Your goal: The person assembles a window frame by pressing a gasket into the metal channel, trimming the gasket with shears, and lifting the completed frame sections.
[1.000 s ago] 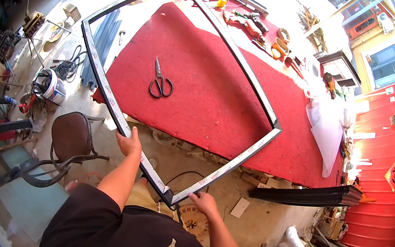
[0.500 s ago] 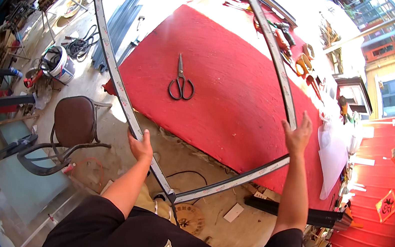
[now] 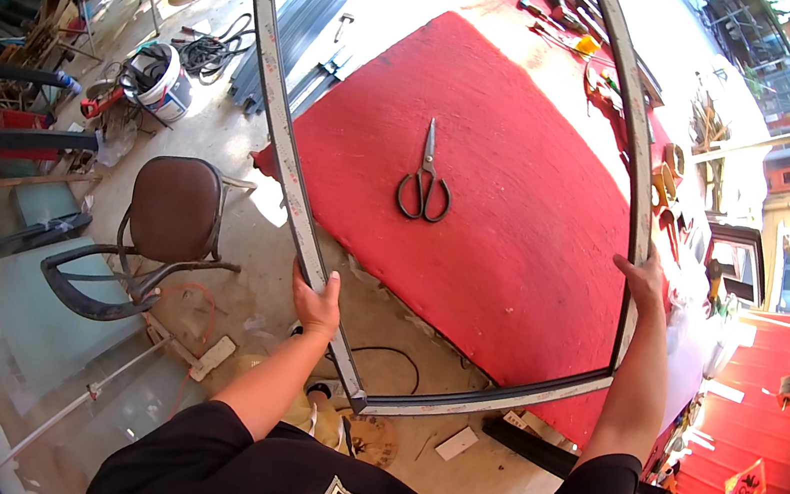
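Note:
Both of my hands hold a large rectangular metal frame, dark with a pale strip along its face. It looks like a window frame and is raised in front of me. My left hand grips its left bar near the lower corner, thumb up. Around the right bar, my right hand is closed, its thumb on the inner side. Through the opening I see black-handled scissors lying on a red-covered table. The frame's top edge partly runs out of view.
A brown chair stands to my left, with a white bucket beyond it. Dark metal profiles lie on the floor. Hand tools crowd the table's far right edge. Glass panes are at the lower left.
The frame has turned a little and stands more upright in view. My right hand has gone from open fingers against the bar to a closed grip. The view has shifted leftward.

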